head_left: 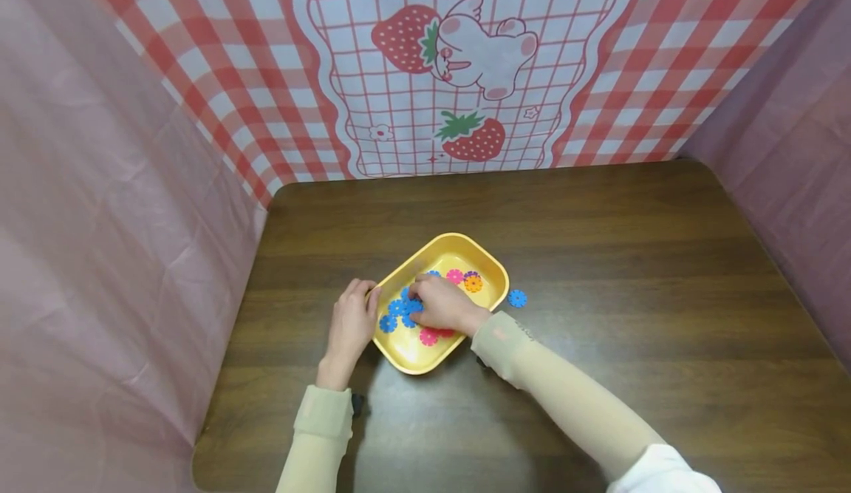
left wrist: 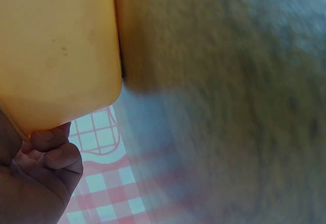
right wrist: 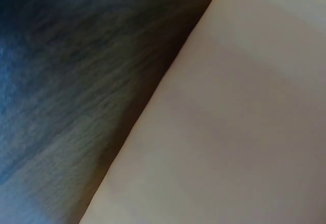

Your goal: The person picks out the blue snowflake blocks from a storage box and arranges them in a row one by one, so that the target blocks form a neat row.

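In the head view, a yellow plastic tray (head_left: pixel 412 358) with raised walls lies aslant on the table. My left hand (head_left: pixel 351 319) grips its left rim; the left wrist view has those fingers (left wrist: pixel 63 155) bent at the tray's edge. Inside the tray, my right hand (head_left: pixel 444 302) reaches down with bent fingers over a cluster of blue notched plastic discs (head_left: pixel 397 307). Thumb and fingers stand apart around some of them; whether any is pinched is unclear. Pink discs (head_left: pixel 429 337) lie below that hand, and an orange disc (head_left: pixel 473 284) lies near the right end.
A single blue disc (head_left: pixel 517 298) lies on the brown wooden table (head_left: pixel 598 279), just outside the tray's right end. Behind the table hangs a red-and-white checked cloth (head_left: pixel 259 57). Pink curtains (head_left: pixel 133 219) flank both sides. In the right wrist view, the tray wall (right wrist: pixel 219 132) fills much of the picture.
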Tool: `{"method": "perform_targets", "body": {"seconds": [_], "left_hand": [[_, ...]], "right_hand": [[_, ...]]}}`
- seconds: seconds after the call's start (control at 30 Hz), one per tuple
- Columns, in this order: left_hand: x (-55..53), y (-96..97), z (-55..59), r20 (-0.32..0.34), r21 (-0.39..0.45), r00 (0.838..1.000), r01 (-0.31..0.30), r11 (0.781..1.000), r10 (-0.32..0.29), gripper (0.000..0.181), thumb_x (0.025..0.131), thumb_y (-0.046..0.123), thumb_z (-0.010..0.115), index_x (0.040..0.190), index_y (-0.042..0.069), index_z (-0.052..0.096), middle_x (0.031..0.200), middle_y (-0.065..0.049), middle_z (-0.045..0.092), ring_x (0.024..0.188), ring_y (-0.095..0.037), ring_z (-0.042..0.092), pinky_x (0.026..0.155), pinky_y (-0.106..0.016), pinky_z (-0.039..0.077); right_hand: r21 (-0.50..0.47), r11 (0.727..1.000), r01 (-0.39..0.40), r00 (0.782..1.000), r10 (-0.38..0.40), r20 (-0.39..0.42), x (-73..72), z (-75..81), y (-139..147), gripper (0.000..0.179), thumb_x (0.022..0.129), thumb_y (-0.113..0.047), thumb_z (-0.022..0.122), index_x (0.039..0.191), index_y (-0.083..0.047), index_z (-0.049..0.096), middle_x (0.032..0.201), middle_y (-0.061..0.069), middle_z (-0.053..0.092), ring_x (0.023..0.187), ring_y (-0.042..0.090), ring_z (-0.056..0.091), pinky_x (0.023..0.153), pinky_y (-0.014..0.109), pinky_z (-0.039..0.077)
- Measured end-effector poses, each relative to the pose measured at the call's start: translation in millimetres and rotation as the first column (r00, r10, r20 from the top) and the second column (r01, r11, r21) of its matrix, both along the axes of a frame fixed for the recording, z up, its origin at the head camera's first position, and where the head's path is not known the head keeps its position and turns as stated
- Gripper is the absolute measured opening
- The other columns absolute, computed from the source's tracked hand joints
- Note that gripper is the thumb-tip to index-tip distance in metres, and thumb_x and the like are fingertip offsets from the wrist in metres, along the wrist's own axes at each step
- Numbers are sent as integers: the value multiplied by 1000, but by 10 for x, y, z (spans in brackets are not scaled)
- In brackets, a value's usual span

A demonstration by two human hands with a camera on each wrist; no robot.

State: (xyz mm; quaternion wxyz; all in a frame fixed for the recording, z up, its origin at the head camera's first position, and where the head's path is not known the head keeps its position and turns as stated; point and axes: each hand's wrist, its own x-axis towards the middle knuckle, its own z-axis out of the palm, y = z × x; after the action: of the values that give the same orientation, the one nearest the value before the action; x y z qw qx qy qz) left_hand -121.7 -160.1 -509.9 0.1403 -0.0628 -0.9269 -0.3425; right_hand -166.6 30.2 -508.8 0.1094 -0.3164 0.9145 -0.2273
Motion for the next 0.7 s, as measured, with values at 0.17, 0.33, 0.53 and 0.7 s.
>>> {"method": "perform_targets", "body": {"seconds": [0.17, 0.33, 0.53, 0.7], "left_hand": [[1, -3, 0, 8, -4, 1000, 0, 1000, 0, 18, 99, 11, 61, 100, -5, 70, 91, -12, 64, 78, -32, 63, 73, -47, 53], [2, 1, -4, -8, -9, 1000, -2, 1000, 1, 17, 98, 11, 63, 99, -5, 69, 90, -13, 64, 77, -32, 63, 71, -47, 53], [0, 2, -1, -5, -6, 1000, -2, 1000, 2, 17, 98, 11, 63, 98, -5, 69, 90, -13, 63, 76, -31, 63, 70, -46, 53], [-4, 0, 8, 30, -2, 1000, -3, 1000, 3, 18, 99, 11, 61, 100, -5, 69, 91, -13, 64, 77, -31, 63, 71, -46, 53]], "right_hand": [[0, 1000, -1, 1000, 1, 0, -2, -18, 1, 33, 83, -24, 80, 108, -3, 72, 105, 5, 65, 91, 18, 60, 88, 33, 51], [-3, 1000, 5, 1000, -5, 1, -4, 6, 16, 34, 83, -26, 81, 107, -4, 72, 104, 5, 65, 91, 18, 60, 88, 33, 51], [-10, 1000, 20, 1000, -20, 8, -7, 62, 37, 34, 83, -28, 80, 105, -5, 71, 101, 4, 67, 88, 18, 59, 85, 33, 52], [-45, 999, 24, 1000, -24, 7, -9, 110, 63, 33, 82, -27, 80, 104, -3, 70, 97, 4, 68, 85, 17, 59, 84, 32, 52]]}}
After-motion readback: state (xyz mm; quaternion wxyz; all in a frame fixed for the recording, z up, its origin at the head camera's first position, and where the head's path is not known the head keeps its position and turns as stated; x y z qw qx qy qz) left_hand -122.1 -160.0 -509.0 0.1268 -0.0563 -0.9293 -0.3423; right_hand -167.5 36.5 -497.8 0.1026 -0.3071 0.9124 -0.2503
